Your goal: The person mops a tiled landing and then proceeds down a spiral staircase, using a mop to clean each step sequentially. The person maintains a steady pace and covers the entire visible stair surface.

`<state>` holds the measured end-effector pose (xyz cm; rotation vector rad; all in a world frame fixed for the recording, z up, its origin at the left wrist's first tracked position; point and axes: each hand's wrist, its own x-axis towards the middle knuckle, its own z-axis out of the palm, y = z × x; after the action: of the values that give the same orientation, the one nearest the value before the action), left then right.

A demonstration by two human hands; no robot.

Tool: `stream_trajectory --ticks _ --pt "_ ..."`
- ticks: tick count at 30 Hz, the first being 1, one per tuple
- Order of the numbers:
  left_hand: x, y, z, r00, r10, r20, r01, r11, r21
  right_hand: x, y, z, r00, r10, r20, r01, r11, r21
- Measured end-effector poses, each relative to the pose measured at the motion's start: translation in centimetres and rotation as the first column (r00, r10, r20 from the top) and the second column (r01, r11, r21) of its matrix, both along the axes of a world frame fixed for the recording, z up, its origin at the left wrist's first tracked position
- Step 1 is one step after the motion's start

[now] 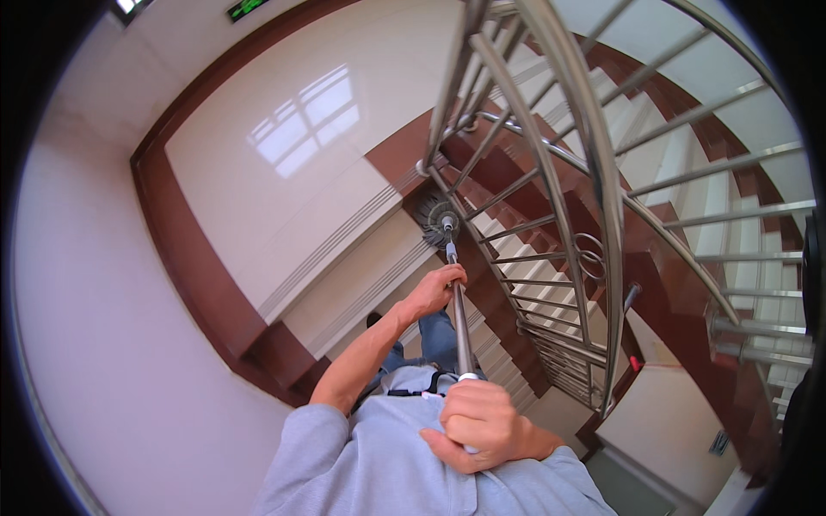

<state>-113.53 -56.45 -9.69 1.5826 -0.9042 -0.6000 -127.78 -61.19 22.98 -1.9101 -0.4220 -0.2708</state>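
A round mop head with grey strands (431, 226) rests on a stair step, in the corner beside the railing's dark red border. From it a metal mop pole (462, 335) runs back towards my chest. My left hand (444, 287) is wrapped around the pole partway down, close above its lower joint. Close to my shirt, my right hand (481, 422) makes a fist around the white grip at the pole's upper end. The grip is mostly hidden by the fingers.
A stainless steel railing (610, 213) rises just right of the mop, with another flight of stairs (535, 271) beyond it. Pale stair treads (352, 258) with grooved edges lead up to a glossy landing (232, 155). A white wall (116, 290) with dark red skirting stands at left.
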Motion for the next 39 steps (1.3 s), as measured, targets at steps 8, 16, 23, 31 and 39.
stream_trajectory --ticks 8,16,23,31,39 --pt "-3.0 6.6 1.3 0.995 0.093 0.029 -0.094 0.995 0.041 1.0 0.4 2.5 0.956 0.293 0.021 -0.293 0.95 0.104" --pt "-6.3 16.1 3.6 0.98 0.189 0.061 -0.196 0.97 0.146 3.9 0.2 3.6 0.835 0.542 0.092 -0.546 0.797 0.259" --pt "-9.9 25.5 3.3 0.924 0.377 0.063 -0.374 0.862 0.343 5.1 3.1 0.1 0.888 0.461 0.014 -0.414 0.784 0.463" --pt "-12.9 33.3 2.6 0.803 0.591 -0.073 -0.514 0.75 0.417 6.0 8.6 -3.2 0.792 0.608 -0.058 -0.504 0.704 0.5" --pt "-15.4 39.0 1.3 0.725 0.678 0.118 -0.621 0.57 0.538 7.0 10.3 -6.0 0.681 0.723 -0.12 -0.634 0.663 0.397"
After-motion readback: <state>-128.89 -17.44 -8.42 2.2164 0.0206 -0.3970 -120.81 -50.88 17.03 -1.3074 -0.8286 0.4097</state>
